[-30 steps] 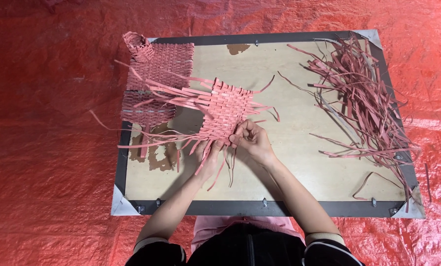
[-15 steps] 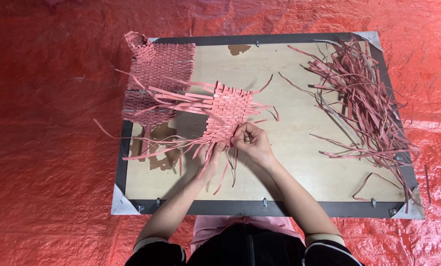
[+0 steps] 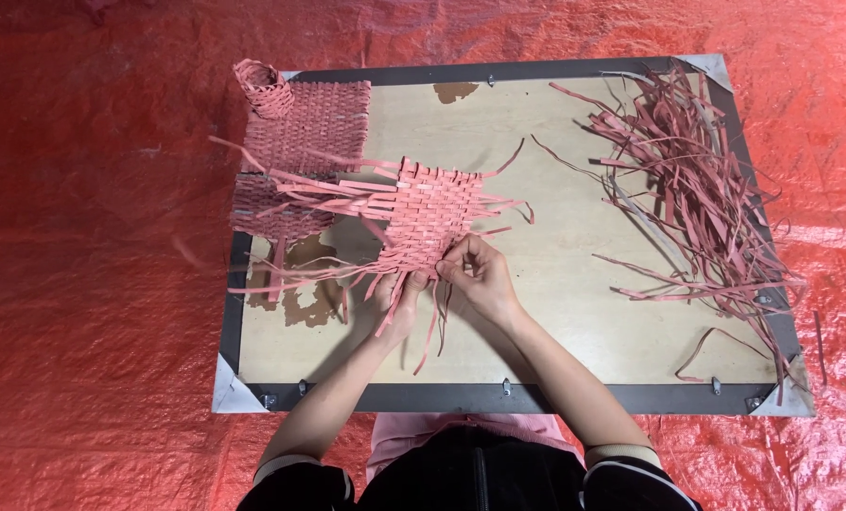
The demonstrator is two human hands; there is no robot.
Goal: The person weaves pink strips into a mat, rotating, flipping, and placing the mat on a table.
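Weaving, seemingly: hands (image 3: pixel 442 284) on pink mat (image 3: pixel 432 208)

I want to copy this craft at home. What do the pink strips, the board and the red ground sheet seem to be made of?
The woven mat and loose strips look like flat matte paper or thin plastic band; they curl and kink freely. The board looks like pale plywood, its face peeling, in a dark frame with metal corners. The red sheet looks like glossy, crinkled plastic tarp.

I see bare forearms, black sleeves pushed up with pale cuffs, and a pink top under black clothing.
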